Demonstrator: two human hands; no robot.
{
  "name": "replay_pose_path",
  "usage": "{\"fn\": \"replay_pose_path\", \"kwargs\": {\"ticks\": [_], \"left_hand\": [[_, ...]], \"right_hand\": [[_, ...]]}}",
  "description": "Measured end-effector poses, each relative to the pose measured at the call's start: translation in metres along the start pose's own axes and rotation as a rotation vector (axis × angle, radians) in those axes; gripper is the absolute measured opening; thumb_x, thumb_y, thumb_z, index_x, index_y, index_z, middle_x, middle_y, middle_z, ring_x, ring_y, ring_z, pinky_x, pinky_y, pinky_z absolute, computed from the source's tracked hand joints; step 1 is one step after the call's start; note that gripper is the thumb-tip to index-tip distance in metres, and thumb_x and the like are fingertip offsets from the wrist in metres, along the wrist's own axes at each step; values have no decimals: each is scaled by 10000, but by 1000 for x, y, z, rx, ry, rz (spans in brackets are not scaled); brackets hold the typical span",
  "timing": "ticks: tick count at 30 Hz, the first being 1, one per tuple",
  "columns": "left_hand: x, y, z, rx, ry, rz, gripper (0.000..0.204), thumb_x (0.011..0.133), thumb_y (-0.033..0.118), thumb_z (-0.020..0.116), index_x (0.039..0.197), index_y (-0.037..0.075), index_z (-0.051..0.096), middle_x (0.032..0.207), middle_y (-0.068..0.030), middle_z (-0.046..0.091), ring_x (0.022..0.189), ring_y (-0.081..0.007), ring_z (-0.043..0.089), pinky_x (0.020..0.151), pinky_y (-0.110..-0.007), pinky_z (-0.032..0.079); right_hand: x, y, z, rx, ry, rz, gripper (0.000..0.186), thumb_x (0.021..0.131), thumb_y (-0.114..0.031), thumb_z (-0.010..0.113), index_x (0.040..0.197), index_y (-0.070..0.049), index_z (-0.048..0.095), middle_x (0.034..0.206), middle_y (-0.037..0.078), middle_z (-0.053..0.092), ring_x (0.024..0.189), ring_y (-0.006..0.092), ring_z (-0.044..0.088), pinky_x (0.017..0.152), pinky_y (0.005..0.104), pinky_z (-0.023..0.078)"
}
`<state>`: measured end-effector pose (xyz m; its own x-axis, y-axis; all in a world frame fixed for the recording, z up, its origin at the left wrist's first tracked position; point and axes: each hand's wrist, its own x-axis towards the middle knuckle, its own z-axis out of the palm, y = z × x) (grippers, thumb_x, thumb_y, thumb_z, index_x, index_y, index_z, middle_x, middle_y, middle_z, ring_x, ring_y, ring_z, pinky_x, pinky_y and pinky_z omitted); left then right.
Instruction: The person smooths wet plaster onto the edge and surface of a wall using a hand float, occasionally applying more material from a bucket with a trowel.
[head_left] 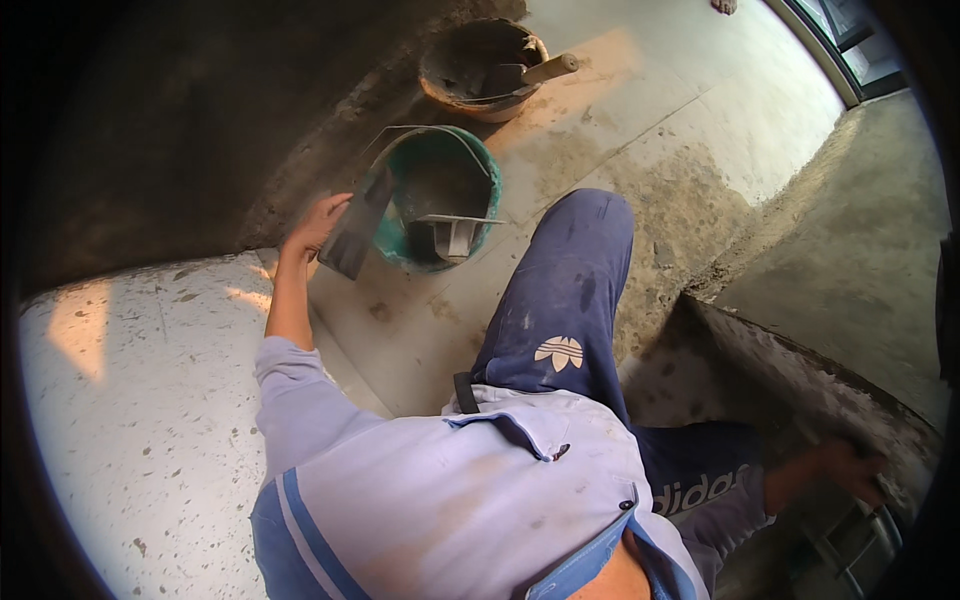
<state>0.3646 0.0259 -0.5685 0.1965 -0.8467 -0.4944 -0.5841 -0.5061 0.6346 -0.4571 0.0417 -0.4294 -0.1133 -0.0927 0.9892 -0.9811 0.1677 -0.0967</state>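
Note:
My left hand [320, 222] is closed on a plastering trowel, whose flat dark rectangular blade [358, 228] tilts beside the near left rim of a green bucket [491, 165]. In that bucket leans a grey metal tool [457, 236] with an angled plate, its top edge lying across the right rim. The bucket's wire handle is raised over its far side. Far to the lower right, my right hand [852, 468] is at a low, rough, plaster-smeared wall [800, 365]. Shadow hides its fingers, so I cannot see whether it grips anything.
Beyond the bucket stands a mortar-stained basin [478, 108] with a wooden-handled trowel [550, 69] across its rim. A speckled white panel [150, 430] lies at left. A metal frame [860, 545] is near my right hand. Mortar stains mark the tiled floor [690, 180]; a glazed door frame is at upper right.

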Motion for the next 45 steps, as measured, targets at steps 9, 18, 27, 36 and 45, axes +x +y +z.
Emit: {"fn": "replay_pose_path", "kwargs": {"ticks": [9, 18, 27, 36, 45], "left_hand": [[40, 40, -55, -82, 254, 239, 529, 991, 213, 479, 1486, 62, 368, 1463, -90, 427, 1262, -197, 472, 1094, -327, 354], [24, 339, 173, -88, -208, 1001, 481, 894, 30, 559, 1366, 103, 500, 1165, -106, 600, 1071, -199, 566, 922, -342, 488], [-34, 382, 348, -380, -481, 1266, 446, 828, -47, 647, 1245, 67, 539, 1095, -129, 611, 1028, -285, 613, 902, -365, 495], [-58, 419, 353, -451, -365, 1395, 595, 790, -114, 633, 1340, 96, 549, 1153, -125, 615, 1057, -296, 620, 906, -370, 511], [-46, 399, 381, -378, -450, 1321, 673, 791, -159, 583, 1380, 166, 553, 1169, -99, 614, 1010, -253, 621, 900, -337, 522]], "right_hand": [[-25, 52, -17, -395, -120, -339, 560, 978, -341, 549, 1308, 98, 441, 1409, 375, 334, 1250, 473, 428, 1006, 553, 391], [-2, -23, -10, 47, -151, 49, 685, 1017, -205, 486, 1457, 162, 111, 1460, 334, 257, 1266, 354, 441, 1066, 414, 399], [1, -37, -9, 176, -129, 209, 684, 1034, -218, 460, 1471, 149, 82, 1488, 322, 190, 1319, 331, 371, 1087, 414, 352], [7, -49, -2, 385, -71, 278, 710, 1009, -332, 482, 1472, 93, 152, 1438, 267, 288, 1278, 305, 411, 1056, 408, 374], [4, -48, -1, 437, -41, 343, 760, 972, -373, 549, 1491, 29, 166, 1473, 244, 289, 1311, 302, 392, 1086, 408, 349]]}}
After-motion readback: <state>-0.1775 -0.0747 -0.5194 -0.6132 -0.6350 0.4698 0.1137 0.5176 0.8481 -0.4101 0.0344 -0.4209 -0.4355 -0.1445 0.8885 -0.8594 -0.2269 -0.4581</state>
